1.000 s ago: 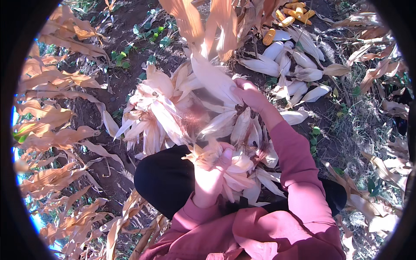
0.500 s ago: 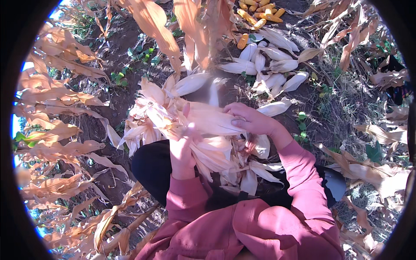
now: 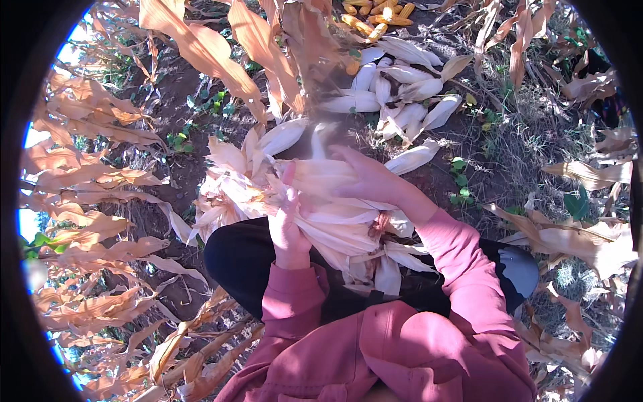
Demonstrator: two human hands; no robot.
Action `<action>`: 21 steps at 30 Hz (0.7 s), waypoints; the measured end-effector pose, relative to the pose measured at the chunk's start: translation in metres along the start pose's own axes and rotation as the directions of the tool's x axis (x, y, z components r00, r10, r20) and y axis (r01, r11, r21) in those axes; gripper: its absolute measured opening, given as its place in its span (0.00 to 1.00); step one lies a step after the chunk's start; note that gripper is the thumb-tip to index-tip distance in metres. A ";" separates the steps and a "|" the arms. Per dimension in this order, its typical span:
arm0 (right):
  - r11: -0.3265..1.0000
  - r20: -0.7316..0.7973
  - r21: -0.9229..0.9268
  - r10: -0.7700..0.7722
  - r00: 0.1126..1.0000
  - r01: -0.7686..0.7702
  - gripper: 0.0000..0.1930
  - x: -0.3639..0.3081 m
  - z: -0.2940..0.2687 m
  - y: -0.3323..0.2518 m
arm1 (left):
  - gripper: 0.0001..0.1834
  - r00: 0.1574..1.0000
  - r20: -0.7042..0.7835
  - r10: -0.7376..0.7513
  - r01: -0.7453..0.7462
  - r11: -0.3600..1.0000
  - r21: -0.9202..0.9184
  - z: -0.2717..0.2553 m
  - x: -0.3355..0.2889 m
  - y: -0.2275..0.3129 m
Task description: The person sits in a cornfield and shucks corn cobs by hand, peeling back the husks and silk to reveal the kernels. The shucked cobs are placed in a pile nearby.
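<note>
Across my lap lies a corn ear in pale dry husk (image 3: 320, 179), with no kernels showing. My left hand (image 3: 287, 224) is closed round its left end, thumb up. My right hand (image 3: 365, 175) lies over the upper side of the husk, fingers curled on it and slightly blurred; the fingertips are partly hidden. Loose husk leaves (image 3: 338, 234) hang below both hands. Beyond my left hand is a heap of husks (image 3: 231, 174), touching the held ear.
Several bare yellow cobs (image 3: 378, 17) lie at the far top. Nearer are several pale husked ears or husks (image 3: 405, 84) on the soil. Dry corn stalks and leaves (image 3: 100, 234) stand along the left; grass (image 3: 516, 147) and dry leaves cover the right.
My right hand has slid leftward along the husk, closer to my left hand, from the ear's right end. My left hand keeps its hold. The whole view has shifted slightly.
</note>
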State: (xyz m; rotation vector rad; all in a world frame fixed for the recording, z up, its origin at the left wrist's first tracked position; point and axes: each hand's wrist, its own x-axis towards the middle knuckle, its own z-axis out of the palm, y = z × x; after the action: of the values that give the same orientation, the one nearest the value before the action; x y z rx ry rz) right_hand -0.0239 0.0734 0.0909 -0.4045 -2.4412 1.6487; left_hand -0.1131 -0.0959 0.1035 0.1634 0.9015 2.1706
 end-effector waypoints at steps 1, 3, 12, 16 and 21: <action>0.997 0.126 0.005 0.078 0.989 -0.079 0.35 0.000 0.002 0.007 | 0.31 1.000 0.001 -0.005 0.005 1.000 -0.012 -0.003 0.001 -0.001; 0.973 0.374 -0.018 0.219 0.901 -0.229 0.29 0.001 0.006 0.016 | 0.31 1.000 0.000 -0.010 0.010 0.999 -0.037 -0.002 0.003 0.001; 0.999 0.232 -0.022 -0.028 0.972 0.034 0.22 -0.005 0.015 -0.001 | 0.30 0.999 -0.042 0.004 -0.005 1.000 -0.005 -0.019 0.010 0.001; 0.979 0.298 -0.188 -0.015 0.955 0.074 0.24 -0.003 0.020 -0.005 | 0.27 1.000 -0.021 -0.013 0.015 0.995 0.094 -0.021 0.010 0.000; 0.971 0.312 -0.012 -0.224 0.923 0.240 0.26 -0.004 0.023 0.007 | 0.20 0.991 -0.124 -0.055 0.072 0.988 0.138 -0.016 0.007 0.005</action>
State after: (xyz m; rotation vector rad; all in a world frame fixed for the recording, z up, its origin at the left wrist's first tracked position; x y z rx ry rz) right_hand -0.0260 0.0541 0.0761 0.1494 -2.6270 1.6557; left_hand -0.1270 -0.1017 0.0941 0.0726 1.1156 2.0751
